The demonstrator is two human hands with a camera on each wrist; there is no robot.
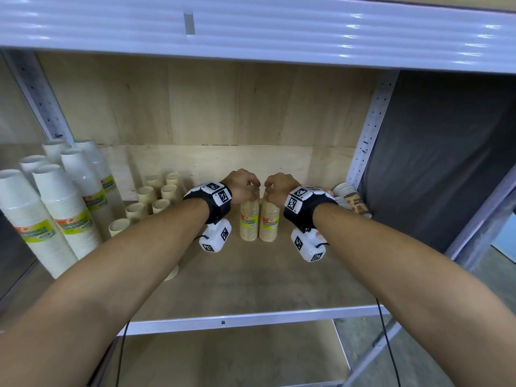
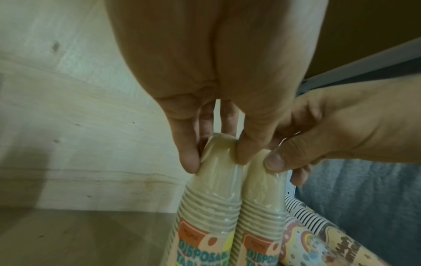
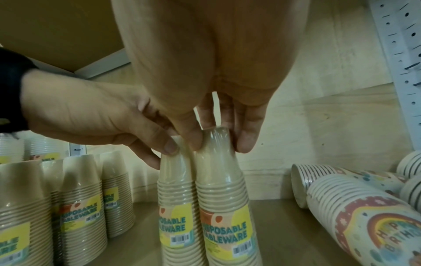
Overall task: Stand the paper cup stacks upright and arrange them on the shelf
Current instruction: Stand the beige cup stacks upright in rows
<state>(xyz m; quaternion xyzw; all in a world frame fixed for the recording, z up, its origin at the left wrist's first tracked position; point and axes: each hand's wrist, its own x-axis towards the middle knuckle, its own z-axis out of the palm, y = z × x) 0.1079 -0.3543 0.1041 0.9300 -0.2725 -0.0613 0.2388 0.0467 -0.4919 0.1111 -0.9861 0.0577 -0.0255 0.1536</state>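
Observation:
Two plastic-wrapped beige paper cup stacks stand upright side by side, touching, in the middle of the shelf board [image 1: 251, 277]. My left hand [image 1: 247, 185] pinches the top of the left stack [image 1: 248, 222] from above, thumb on one side and fingers on the other. My right hand [image 1: 275, 188] pinches the top of the right stack [image 1: 269, 223] the same way. In the left wrist view my left hand [image 2: 215, 158] grips its stack [image 2: 209, 203]. In the right wrist view my right hand [image 3: 218, 144] grips its stack [image 3: 223, 190].
Tall white cup stacks [image 1: 55, 208] and several short beige stacks [image 1: 156, 199] stand upright at the left. Printed birthday cup stacks [image 3: 364, 216] lie on their sides at the right, near the shelf post [image 1: 368, 129]. The upper shelf [image 1: 251, 29] hangs close overhead.

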